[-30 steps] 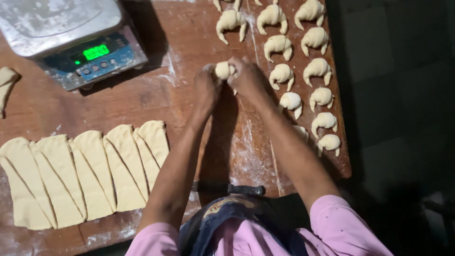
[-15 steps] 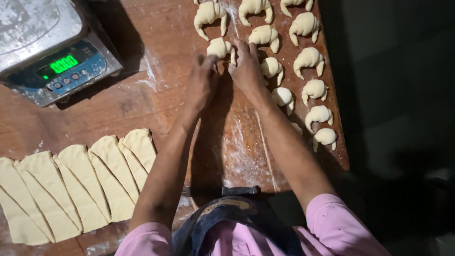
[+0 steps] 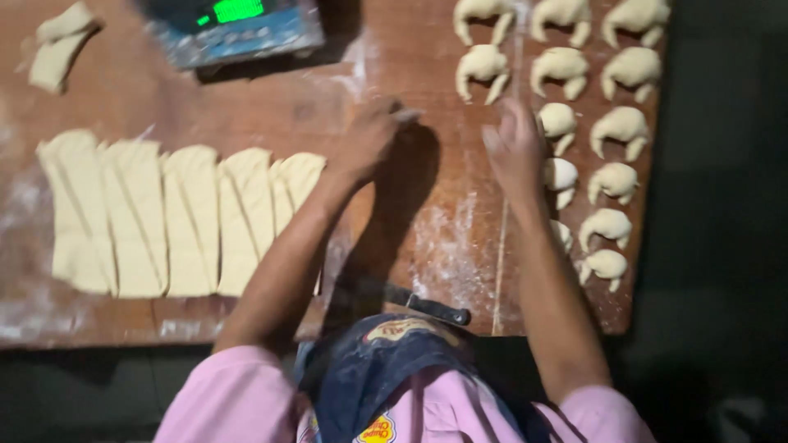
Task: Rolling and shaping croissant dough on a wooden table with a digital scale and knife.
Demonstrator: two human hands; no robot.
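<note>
My left hand point(image 3: 369, 135) hovers over the bare wooden table point(image 3: 394, 74), empty, fingers loosely apart, just right of the cut dough triangles point(image 3: 172, 217). Above the floured board hangs my right hand point(image 3: 515, 146), open and holding nothing, next to the rows of shaped croissants. The nearest shaped croissant point(image 3: 483, 67) lies just beyond both hands. Other croissants point(image 3: 617, 127) fill the board's right side in curved rows, some partly hidden behind my right hand and forearm.
A digital scale point(image 3: 238, 25) with a green display stands at the far edge. Scraps of dough point(image 3: 59, 41) lie at the far left. A dark-handled knife point(image 3: 435, 310) rests near the table's front edge. Flour dusts the wood between my arms.
Both hands have let go of the rolled croissant, which now lies in the row. The hands have drawn back toward me and apart; the left has shifted toward the dough triangles.
</note>
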